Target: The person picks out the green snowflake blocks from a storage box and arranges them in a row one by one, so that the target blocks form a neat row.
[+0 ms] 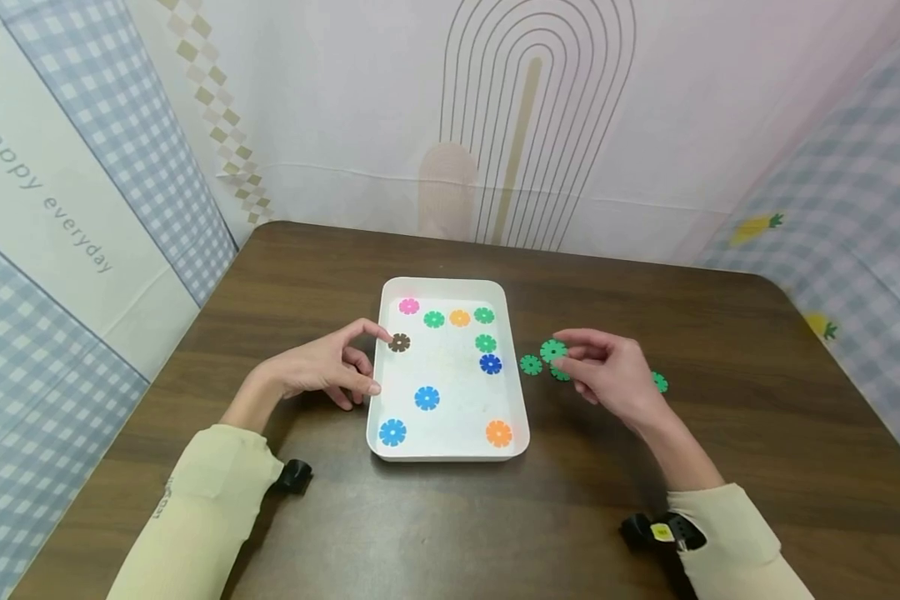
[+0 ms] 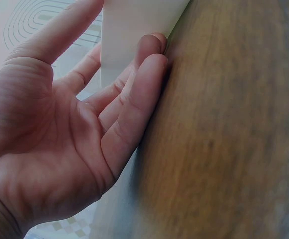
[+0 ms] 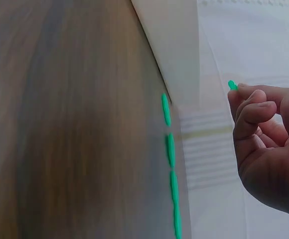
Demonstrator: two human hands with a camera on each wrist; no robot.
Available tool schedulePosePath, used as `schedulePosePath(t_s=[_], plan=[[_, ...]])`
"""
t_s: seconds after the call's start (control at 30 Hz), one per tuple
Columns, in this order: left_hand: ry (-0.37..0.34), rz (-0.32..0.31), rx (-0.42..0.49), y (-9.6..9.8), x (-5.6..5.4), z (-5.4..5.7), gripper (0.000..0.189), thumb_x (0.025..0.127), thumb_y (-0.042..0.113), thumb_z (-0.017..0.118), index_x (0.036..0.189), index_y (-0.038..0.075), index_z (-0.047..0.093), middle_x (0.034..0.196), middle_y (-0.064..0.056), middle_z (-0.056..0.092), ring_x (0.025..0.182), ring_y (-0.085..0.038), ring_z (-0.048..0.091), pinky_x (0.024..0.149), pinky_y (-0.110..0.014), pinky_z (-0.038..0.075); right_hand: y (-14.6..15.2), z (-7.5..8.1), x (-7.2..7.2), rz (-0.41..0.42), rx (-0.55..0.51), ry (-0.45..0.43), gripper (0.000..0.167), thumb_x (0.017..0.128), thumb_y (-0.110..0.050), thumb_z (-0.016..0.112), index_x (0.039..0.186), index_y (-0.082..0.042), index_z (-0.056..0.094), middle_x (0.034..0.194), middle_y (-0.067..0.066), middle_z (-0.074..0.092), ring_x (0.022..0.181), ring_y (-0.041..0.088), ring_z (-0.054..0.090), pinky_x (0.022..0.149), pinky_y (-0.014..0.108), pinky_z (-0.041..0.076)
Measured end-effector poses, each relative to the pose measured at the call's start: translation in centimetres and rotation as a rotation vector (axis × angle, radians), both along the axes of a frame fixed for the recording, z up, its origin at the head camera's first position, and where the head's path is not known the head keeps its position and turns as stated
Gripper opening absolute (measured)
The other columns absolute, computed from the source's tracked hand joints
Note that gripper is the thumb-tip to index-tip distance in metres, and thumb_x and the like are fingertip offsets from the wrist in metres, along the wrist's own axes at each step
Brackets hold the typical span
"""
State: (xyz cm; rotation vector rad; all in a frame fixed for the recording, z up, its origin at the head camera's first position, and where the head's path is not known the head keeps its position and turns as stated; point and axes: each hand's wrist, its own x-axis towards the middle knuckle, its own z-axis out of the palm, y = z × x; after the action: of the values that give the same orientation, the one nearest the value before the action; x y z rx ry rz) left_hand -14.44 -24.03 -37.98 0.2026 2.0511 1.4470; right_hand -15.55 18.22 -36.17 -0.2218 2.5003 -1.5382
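The left hand [image 1: 324,364] grips the tray [image 1: 453,367] at nine o'clock; the right hand [image 1: 611,372], toward three, pinches a green disc [image 1: 550,349].

Bright, even light across the head view, with a pale sheen on the table [image 1: 420,525]; both wrist views dimmer, the wood grain [image 2: 224,129] blurred soft!

This looks like a small cloth-lined booth or corner; whether in a home or a workplace, I cannot tell. A brown wood-grain counter [image 1: 450,533] fills the middle. At 12 o'clock hangs a creased white cloth [image 1: 330,100] with printed arches [image 1: 528,125]; at 10, blue checks [image 1: 75,58] and "happy everyday" lettering [image 1: 41,196]; at 2, a check cloth [image 1: 862,208] with yellow fruit.
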Motion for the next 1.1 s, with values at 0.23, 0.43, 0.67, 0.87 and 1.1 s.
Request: schedulePosePath(t_s=[0.23,0.43,0.67,0.87,1.1], plan=[[0.0,-0.003,0.006,0.0,-0.1,-0.1,0.077,0.09,0.013,0.084,0.151,0.018,0.037,0.093,-0.008,0.062,0.08,-0.026,0.07,0.07,-0.041,0.063,3.4,0.0,0.2,-0.059,-0.037,0.014,0.043,0.098,-0.023,0.078,0.135,-0.004,0.066,0.088,-0.006,0.07,0.056,0.01,0.055,0.049,0.028,0.048],[-0.003,0.001,0.007,0.1,-0.1,-0.1,0.077,0.09,0.012,0.084,0.151,0.017,0.037,0.093,-0.008,0.062,0.08,-0.026,0.07,0.07,-0.042,0.063,6.2,0.0,0.4,-0.11,-0.051,0.022,0.039,0.099,-0.023,0.077,0.133,-0.008,0.067,0.089,-0.011,0.073,0.057,0.01,0.056,0.05,0.028,0.049],[-0.007,0.002,0.006,0.0,-0.1,0.1,0.079,0.089,0.015,0.086,0.151,0.017,0.037,0.093,-0.008,0.062,0.08,-0.027,0.071,0.07,-0.042,0.063,8.4,0.0,0.5,-0.155,-0.013,0.038,0.034,0.099,-0.023,0.077,0.131,-0.014,0.069,0.088,-0.013,0.074,0.058,0.009,0.058,0.052,0.027,0.051],[-0.01,0.006,0.003,0.0,0.0,0.1,0.079,0.089,0.015,0.085,0.151,0.018,0.036,0.094,-0.008,0.062,0.08,-0.028,0.071,0.071,-0.042,0.063,9.6,-0.1,0.3,-0.178,0.019,0.037,0.036,0.099,-0.023,0.076,0.133,-0.013,0.067,0.089,-0.013,0.073,0.059,0.01,0.059,0.053,0.029,0.053],[-0.012,0.005,0.004,0.0,0.0,0.1,0.079,0.09,0.015,0.085,0.151,0.018,0.036,0.094,-0.008,0.061,0.08,-0.028,0.071,0.071,-0.042,0.063,11.5,-0.3,0.2,-0.22,0.043,0.025,0.032,0.101,-0.02,0.074,0.132,-0.016,0.067,0.088,-0.015,0.072,0.061,0.01,0.06,0.054,0.029,0.053]])
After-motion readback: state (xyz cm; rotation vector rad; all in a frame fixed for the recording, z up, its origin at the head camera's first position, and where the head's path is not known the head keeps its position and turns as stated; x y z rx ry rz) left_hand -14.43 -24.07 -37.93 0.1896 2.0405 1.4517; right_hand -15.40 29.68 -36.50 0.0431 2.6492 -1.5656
